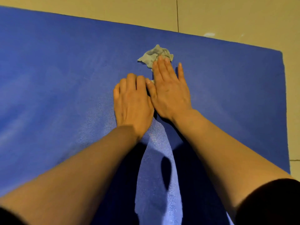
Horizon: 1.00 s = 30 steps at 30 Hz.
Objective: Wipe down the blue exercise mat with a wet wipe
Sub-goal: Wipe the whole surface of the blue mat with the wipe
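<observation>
Blue exercise mat (65, 70): spread across the tiled floor (227, 15). Wet wipe (152, 56): crumpled, on the mat at twelve o'clock, pressed under my right hand (170, 90), fingers straight. My left hand (133, 103): fingers bent, touching the right at nine o'clock.

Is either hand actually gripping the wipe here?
No. The right hand presses the wet wipe flat with straight fingers on its near part; the left hand holds nothing.

I see a blue mat (65, 70) with a fine pebbled grain, a pale grey wipe (152, 56), and beige floor tiles (227, 17).
</observation>
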Each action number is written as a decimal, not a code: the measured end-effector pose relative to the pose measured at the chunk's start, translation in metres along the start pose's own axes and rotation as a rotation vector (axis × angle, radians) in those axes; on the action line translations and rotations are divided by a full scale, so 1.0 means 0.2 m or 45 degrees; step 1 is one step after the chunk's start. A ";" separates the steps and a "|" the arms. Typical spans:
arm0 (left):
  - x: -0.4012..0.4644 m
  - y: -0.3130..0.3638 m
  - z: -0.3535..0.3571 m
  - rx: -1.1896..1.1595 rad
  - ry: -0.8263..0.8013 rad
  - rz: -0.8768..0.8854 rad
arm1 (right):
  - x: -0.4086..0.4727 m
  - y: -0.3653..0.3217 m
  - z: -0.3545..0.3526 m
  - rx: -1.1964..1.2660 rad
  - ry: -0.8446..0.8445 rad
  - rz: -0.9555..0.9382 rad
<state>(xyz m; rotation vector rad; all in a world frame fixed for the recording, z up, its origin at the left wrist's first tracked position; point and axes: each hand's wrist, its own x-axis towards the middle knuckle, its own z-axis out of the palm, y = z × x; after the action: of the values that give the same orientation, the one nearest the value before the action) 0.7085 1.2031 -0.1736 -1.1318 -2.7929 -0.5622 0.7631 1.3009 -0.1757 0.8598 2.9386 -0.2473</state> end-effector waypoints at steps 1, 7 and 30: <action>0.02 0.00 0.03 -0.033 -0.018 0.026 | 0.03 0.02 -0.02 -0.015 -0.004 -0.055; 0.04 0.01 0.11 0.117 -0.190 0.016 | 0.17 0.32 -0.07 -0.098 0.036 0.307; 0.09 0.03 0.12 0.247 -0.234 -0.006 | 0.31 0.13 -0.08 0.042 0.016 0.124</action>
<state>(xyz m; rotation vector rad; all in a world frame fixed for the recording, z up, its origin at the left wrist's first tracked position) 0.7007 1.2272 -0.1909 -1.1910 -2.9237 -0.1899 0.7254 1.3584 -0.1714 1.0088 2.9017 -0.2866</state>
